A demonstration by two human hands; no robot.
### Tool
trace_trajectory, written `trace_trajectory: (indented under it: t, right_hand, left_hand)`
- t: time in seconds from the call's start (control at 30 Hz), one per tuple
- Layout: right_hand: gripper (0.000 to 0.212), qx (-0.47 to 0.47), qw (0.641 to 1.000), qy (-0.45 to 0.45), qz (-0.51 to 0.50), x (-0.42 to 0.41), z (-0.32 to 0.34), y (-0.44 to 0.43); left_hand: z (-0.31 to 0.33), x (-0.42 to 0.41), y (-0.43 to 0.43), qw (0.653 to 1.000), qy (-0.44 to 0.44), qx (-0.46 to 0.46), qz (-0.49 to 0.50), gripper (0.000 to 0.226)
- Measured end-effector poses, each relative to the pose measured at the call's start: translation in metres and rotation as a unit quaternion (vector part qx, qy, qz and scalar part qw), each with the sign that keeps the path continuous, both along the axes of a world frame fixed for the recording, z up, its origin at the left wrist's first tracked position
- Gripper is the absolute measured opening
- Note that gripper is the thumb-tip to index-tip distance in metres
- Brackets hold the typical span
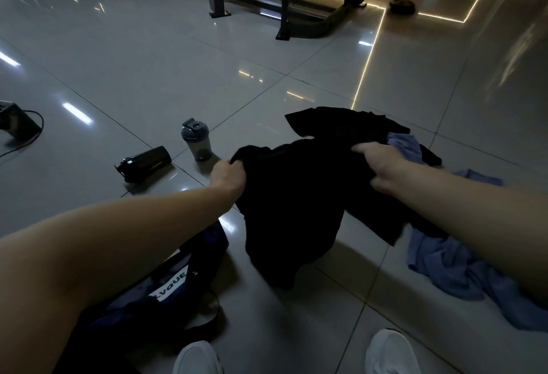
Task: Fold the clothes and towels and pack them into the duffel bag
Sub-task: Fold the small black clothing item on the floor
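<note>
While both arms reach forward, the left hand (228, 176) and right hand (382, 163) each clench fingers on a black garment (296, 204), holding it above the tiled floor (148, 62); a dark duffel bag (154, 293) lies lower left, blue cloth (450, 267) at right.

Both hands, left hand (228, 176) and right hand (382, 166), hold up a black shirt (296, 195) over the shiny floor (148, 77), beside the duffel bag (166, 293).
</note>
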State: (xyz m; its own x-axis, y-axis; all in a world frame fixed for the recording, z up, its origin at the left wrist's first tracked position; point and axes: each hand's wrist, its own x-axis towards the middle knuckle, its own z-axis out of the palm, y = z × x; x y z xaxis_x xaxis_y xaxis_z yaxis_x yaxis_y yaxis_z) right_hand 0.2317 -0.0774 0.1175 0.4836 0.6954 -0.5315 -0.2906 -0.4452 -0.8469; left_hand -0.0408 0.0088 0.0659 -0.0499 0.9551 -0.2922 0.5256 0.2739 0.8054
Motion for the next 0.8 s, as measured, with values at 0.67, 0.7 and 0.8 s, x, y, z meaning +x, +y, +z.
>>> trace_trajectory:
  t: [0.67, 0.7, 0.8]
  right_hand:
    - [0.024, -0.114, 0.976, -0.168, 0.075, 0.050, -0.021, 0.003]
    - [0.017, -0.113, 0.975, -0.155, 0.109, 0.046, -0.020, 0.002]
    - [0.025, -0.117, 0.961, -0.161, 0.193, 0.028, -0.013, 0.000]
  left_hand:
    - [0.027, -0.010, 0.015, 0.857, 0.342, 0.179, -0.342, 0.050]
    - [0.027, -0.010, 0.015, 0.855, 0.345, 0.175, -0.345, 0.056]
    - [0.023, -0.006, 0.016, 0.850, 0.351, 0.196, -0.339, 0.055]
